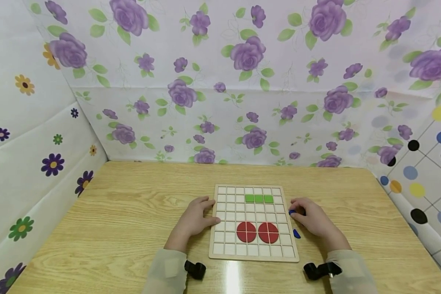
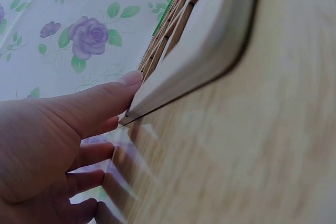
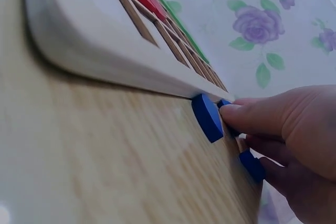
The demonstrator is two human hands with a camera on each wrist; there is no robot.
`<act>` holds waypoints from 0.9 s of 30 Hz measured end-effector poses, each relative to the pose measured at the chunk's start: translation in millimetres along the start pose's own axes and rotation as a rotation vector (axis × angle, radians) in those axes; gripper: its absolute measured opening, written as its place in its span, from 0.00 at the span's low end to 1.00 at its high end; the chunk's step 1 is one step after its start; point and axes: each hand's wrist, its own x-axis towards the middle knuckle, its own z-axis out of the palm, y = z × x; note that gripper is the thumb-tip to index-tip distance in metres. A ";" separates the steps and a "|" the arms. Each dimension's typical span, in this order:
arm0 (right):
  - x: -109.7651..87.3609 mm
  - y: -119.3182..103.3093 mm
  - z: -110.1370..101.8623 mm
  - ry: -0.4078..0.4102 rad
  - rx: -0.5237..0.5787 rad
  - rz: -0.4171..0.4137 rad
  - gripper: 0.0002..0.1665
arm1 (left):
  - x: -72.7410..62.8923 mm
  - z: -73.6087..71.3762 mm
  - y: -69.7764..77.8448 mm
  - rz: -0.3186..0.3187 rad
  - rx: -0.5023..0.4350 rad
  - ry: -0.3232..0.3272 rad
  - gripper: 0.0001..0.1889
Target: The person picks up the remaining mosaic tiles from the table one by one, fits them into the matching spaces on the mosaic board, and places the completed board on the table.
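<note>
A wooden grid board [image 1: 253, 256] lies on the table, with three green squares [image 1: 259, 199] in an upper row and two red circles [image 1: 246, 232], made of quarter pieces, lower down. My left hand [image 1: 194, 218] rests at the board's left edge, thumb on the rim and fingers fairly straight. Beside the right edge, my right hand [image 1: 312, 218] pinches a small blue piece [image 3: 228, 115] between thumb and forefinger. A second blue piece [image 1: 296, 234] with a curved side lies nearer me, against the board. Under the other fingers is a third blue piece [image 3: 252, 166].
The light wood table [image 1: 143, 196] extends on both sides of the board. Behind it hangs a cloth with purple roses [image 1: 248, 53]; a flowered cloth [image 1: 40, 143] stands at left and a dotted one [image 1: 419, 196] at right. Both wrists carry black camera mounts [image 1: 195, 270].
</note>
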 end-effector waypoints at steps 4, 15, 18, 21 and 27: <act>0.5 -0.9 0.6 0.019 -0.046 0.005 0.03 | -0.1 -0.1 -0.2 0.001 0.002 0.000 0.33; 2.1 0.0 1.1 0.015 -0.048 0.018 0.04 | -0.3 -0.2 -0.1 -0.002 0.005 -0.002 0.33; 2.0 -0.6 1.2 0.027 -0.056 0.009 0.05 | -0.3 0.0 -0.1 0.000 0.006 -0.001 0.33; 1.3 -1.5 1.9 0.044 -0.072 -0.002 0.08 | -0.2 0.3 -0.3 -0.003 0.005 -0.002 0.33; 0.2 -1.9 1.7 0.057 -0.076 -0.003 0.11 | 0.0 0.9 -0.5 -0.011 0.003 -0.003 0.34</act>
